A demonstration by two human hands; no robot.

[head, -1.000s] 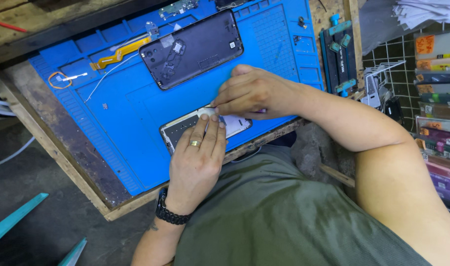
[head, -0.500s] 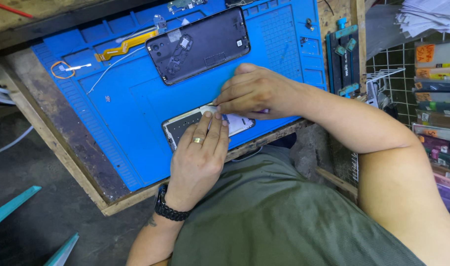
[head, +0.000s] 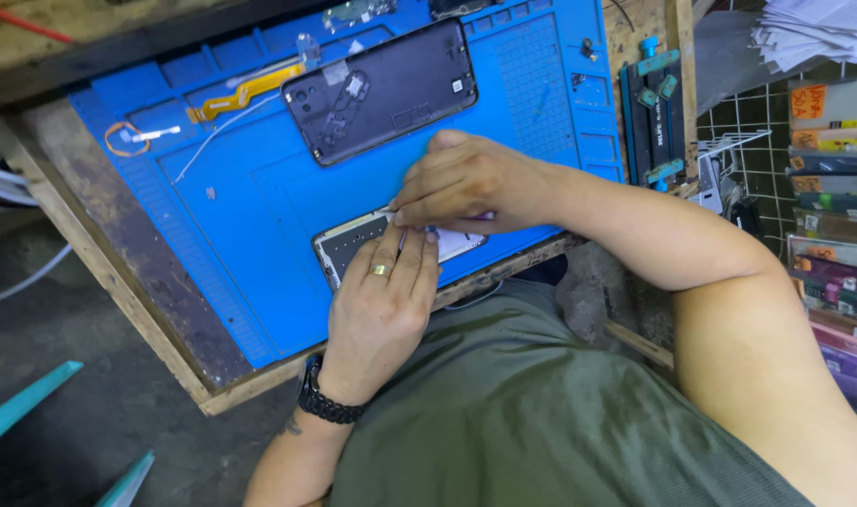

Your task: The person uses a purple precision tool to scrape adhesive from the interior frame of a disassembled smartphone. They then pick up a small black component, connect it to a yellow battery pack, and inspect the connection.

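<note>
Worn wood frames the tabletop (head: 119, 282), which carries a blue silicone repair mat (head: 250, 235). At the mat's near edge lies a thin opened phone assembly with a pale panel (head: 349, 246); the left hand (head: 382, 300) presses flat on it, no grip closed. The right hand (head: 466, 183) pinches a slim purple-tipped tool (head: 480, 217) just above it. Beyond that assembly rests a dark phone back cover (head: 382, 89), with a yellow flex cable (head: 236, 99) left of it. The assembly looks light, stiff and fragile, best held by its edges.
</note>
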